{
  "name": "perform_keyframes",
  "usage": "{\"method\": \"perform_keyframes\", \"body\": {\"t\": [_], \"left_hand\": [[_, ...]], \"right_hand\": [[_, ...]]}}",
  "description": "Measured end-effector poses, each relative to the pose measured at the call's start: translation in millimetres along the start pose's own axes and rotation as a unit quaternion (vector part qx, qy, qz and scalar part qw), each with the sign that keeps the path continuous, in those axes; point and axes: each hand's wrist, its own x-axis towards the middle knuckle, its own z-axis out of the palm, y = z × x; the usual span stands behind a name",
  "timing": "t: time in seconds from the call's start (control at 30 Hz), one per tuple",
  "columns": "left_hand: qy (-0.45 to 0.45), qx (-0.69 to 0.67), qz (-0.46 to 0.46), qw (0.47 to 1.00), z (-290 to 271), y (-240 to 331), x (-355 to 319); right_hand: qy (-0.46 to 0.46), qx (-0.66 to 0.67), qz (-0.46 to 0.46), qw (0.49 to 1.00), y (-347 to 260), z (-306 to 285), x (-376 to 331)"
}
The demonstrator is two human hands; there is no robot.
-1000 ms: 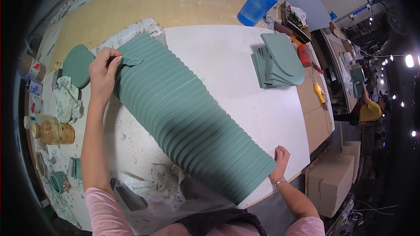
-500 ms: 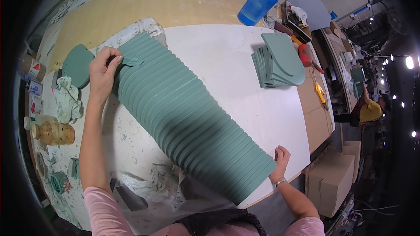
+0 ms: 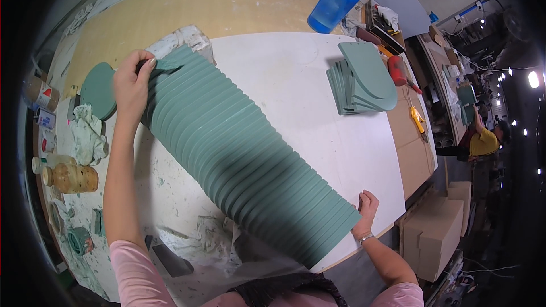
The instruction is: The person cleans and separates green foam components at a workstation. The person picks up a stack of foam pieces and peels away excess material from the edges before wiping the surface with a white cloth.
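Note:
A long row of green rounded panels (image 3: 227, 136) stands on edge, packed face to face, running from far left to near right across the white board. At its far left end, my left hand (image 3: 132, 82) pinches a small, thin green scrap (image 3: 169, 65), perhaps cloth or worn sandpaper, against the edges of the panels. By the near right end, my right hand (image 3: 367, 214) rests beside the last panel, its fingers loosely bent and holding nothing visible. Part of that palm and the thumb are hidden behind the row.
Stacked green panels (image 3: 367, 79) lie at the right, near a blue bottle (image 3: 335, 3), red-headed mallet (image 3: 397, 71) and yellow-handled cutter (image 3: 417, 120). Crumpled rags (image 3: 88, 133), a jar (image 3: 71, 178) and a round green piece (image 3: 99, 91) line the left. Someone in yellow (image 3: 483, 142) works farther right.
My left hand has shifted slightly up and to the left, carrying the green scrap along the panel edges. My right hand stays by the near end of the row.

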Motion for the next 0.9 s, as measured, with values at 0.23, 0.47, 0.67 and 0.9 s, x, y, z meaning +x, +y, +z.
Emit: {"method": "perform_keyframes", "body": {"t": [0.23,0.47,0.67,0.9], "left_hand": [[-0.003,0.044,-0.018,0.999,14.2,-10.4,15.6],[-0.005,0.053,-0.002,0.999,25.2,-8.7,23.8],[-0.036,0.041,-0.019,0.998,33.0,-12.1,30.3],[-0.048,0.067,-0.079,0.993,35.5,-12.3,28.8]], "right_hand": [[0.001,0.007,0.004,1.0,-0.5,2.3,-0.5],[0.001,0.006,0.003,1.0,-2.4,0.2,1.5],[0.003,0.012,0.008,1.0,-2.7,-0.8,1.0],[0.003,0.006,0.001,1.0,-0.8,0.7,-0.5]]}}
